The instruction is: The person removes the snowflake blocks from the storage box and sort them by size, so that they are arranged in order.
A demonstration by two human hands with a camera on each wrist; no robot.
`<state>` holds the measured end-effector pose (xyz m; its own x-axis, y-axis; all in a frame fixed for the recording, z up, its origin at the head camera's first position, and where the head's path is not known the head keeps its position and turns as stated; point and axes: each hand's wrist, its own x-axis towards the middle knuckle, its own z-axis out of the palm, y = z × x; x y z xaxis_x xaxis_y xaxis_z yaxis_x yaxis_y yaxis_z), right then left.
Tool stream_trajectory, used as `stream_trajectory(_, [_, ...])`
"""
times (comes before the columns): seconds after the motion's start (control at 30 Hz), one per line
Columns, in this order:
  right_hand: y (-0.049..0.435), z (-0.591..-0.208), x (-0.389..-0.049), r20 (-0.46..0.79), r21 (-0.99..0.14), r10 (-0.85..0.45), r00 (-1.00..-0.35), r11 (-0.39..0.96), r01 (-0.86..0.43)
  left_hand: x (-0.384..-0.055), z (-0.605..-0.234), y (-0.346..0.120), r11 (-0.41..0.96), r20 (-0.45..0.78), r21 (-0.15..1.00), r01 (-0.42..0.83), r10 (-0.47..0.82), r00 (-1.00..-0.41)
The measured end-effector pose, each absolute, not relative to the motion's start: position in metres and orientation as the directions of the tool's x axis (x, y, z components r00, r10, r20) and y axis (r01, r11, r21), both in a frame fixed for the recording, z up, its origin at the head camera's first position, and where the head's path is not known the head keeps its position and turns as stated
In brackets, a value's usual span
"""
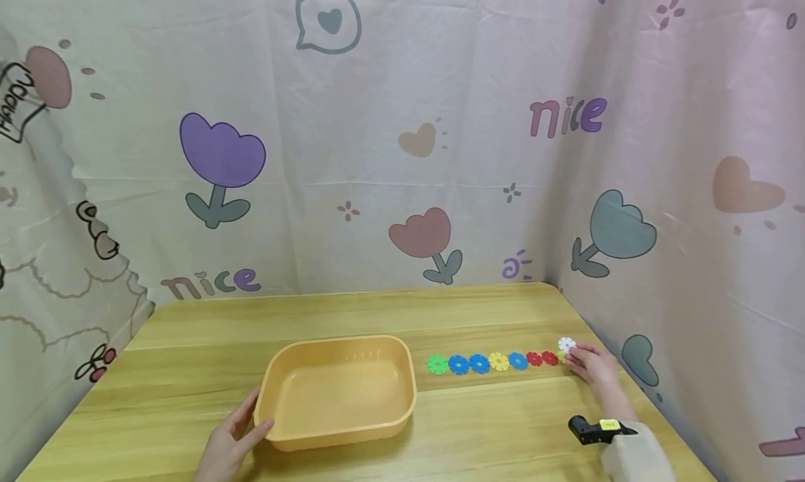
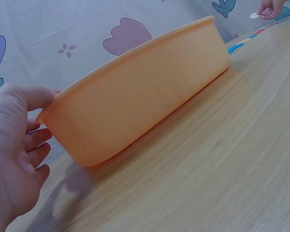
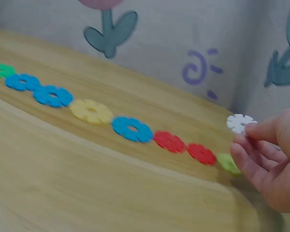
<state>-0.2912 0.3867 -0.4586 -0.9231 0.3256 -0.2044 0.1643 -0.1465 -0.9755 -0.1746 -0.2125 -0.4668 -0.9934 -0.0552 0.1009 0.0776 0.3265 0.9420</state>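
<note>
A yellow-orange plastic basin (image 1: pixel 339 391) stands on the table left of the row. My left hand (image 1: pixel 229 436) holds its near left corner by the rim, with the thumb along the edge; the left wrist view shows the other fingers loosely curled outside the basin wall (image 2: pixel 135 92). Between thumb and fingertips, my right hand (image 3: pixel 270 154) pinches a white notched snowflake disc (image 3: pixel 239 123), raised above the table. Beneath that hand, a light green disc (image 3: pixel 228 163) lies partly hidden at the right end of a row. Two red discs (image 3: pixel 201 153) lie just left of it.
Farther left in the row come a blue disc (image 1: pixel 518 360), a yellow disc (image 1: pixel 499 361), two more blue discs (image 1: pixel 469 364) and a green disc (image 1: pixel 437 364). The wooden table (image 1: pixel 490 426) meets a patterned curtain (image 1: pixel 352 154) at the back and right. A black wrist camera (image 1: pixel 594 431) sits on the right sleeve.
</note>
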Motion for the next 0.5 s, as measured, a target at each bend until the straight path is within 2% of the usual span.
stream_trajectory(0.23, [0.405,-0.466,-0.287,-0.214,-0.976,0.485,-0.848,-0.062,0.210,-0.175,-0.467,-0.212,0.340,0.094,0.938,0.069,-0.059,-0.994])
stream_trajectory(0.5, [0.408,-0.468,-0.287,-0.213,-0.965,0.578,-0.788,0.003,0.263,-0.175,-0.467,-0.212,0.335,0.083,0.941,0.054,-0.072,-0.994])
